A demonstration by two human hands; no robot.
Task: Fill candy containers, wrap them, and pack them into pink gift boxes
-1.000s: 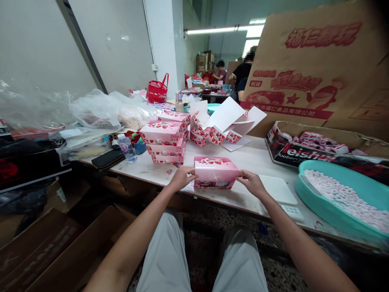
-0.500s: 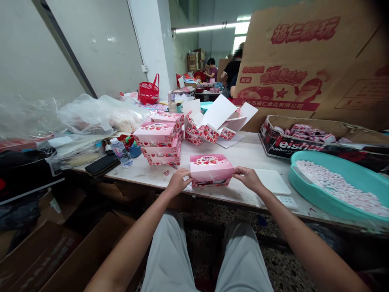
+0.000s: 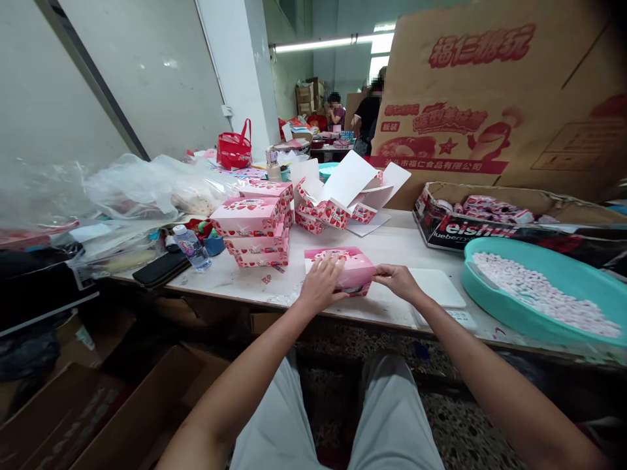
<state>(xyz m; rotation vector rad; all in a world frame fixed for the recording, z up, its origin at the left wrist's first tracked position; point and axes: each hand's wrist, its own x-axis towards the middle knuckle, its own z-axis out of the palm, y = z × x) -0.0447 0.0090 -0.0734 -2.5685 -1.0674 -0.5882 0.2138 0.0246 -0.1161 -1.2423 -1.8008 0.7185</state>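
Observation:
A closed pink strawberry-print box (image 3: 356,267) lies near the front edge of the white worktable (image 3: 401,245). My left hand (image 3: 321,286) rests flat on top of the box, fingers stretched over its lid. My right hand (image 3: 398,279) pinches the box's right end with closed fingers. A stack of the same pink boxes (image 3: 255,228) stands to the left, behind it. Unfolded open boxes (image 3: 343,196) with white flaps up lie further back.
A teal basin of small pink-white candies (image 3: 539,290) sits at right, behind it a cardboard tray of wrapped packs (image 3: 490,212) and a big printed carton (image 3: 490,98). A water bottle (image 3: 191,247), plastic bags (image 3: 142,186) and a red bag (image 3: 234,150) lie left. People work far back.
My left hand moved from the box's left end up onto its lid. The view shifted a little to the right; the right hand stayed at the box's right end.

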